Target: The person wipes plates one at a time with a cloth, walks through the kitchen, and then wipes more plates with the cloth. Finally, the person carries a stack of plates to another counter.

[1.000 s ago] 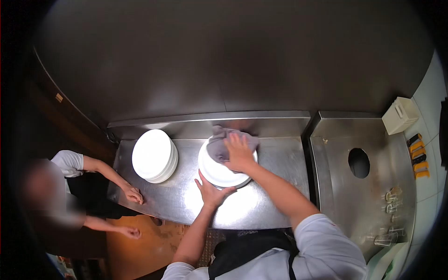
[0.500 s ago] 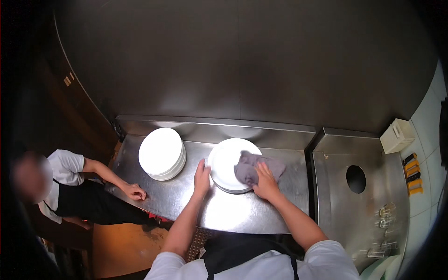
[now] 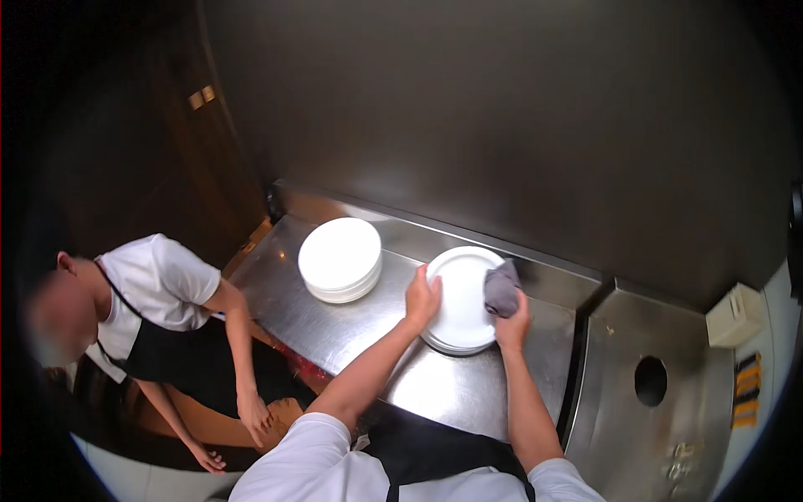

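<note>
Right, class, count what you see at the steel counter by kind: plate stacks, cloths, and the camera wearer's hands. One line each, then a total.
Stacks of white plates: 2 (far stack, near stack)
Grey cloths: 1 (grey cloth)
Wearer's hands: 2 (left hand gripping the near stack's top plate, right hand holding the cloth)
Total: 5

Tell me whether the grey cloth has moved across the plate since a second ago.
Yes. The grey cloth went from the far rim of the top plate round to its right rim, bunched in the right hand.
</note>
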Demonstrator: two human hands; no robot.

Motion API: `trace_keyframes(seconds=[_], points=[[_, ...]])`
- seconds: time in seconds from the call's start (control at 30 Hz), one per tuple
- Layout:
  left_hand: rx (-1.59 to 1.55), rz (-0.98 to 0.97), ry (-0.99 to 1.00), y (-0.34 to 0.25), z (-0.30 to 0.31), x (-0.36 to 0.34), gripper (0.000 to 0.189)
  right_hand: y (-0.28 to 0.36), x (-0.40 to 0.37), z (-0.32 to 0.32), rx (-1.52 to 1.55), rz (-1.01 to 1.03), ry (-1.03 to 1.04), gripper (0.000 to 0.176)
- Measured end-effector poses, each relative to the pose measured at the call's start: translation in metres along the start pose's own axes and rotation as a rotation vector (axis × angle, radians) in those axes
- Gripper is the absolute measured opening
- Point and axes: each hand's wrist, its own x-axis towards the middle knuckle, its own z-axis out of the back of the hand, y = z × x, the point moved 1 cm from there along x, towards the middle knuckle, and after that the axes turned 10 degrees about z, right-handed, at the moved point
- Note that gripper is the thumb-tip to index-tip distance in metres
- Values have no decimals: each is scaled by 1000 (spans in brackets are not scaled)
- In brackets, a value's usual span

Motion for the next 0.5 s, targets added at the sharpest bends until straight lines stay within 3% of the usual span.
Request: trace_keyframes(seconds=[0.1,0.17,0.27,0.3,0.37,0.47,0.5], points=[[-2,94,-61,-21,12,5,43,55,13,29,257,196,-78,53],[-35,201,-50,-20,19,12,47,92,13,41,421,172,2,48],[-127,215,58,-49,24,-12,54,105,-5,44,709,15,67,43],[-164,203,112,-60,25,-23,55,120,0,44,1159,-281,118,35],[-277,183,228,-71,17,-50,58,125,13,41,1150,-375,240,30],[-537,23,257,-80,11,-75,54,107,-14,10,733,-256,463,30],[-610,31,273,-69,9,-73,54,103,-39,6,649,-68,480,32]])
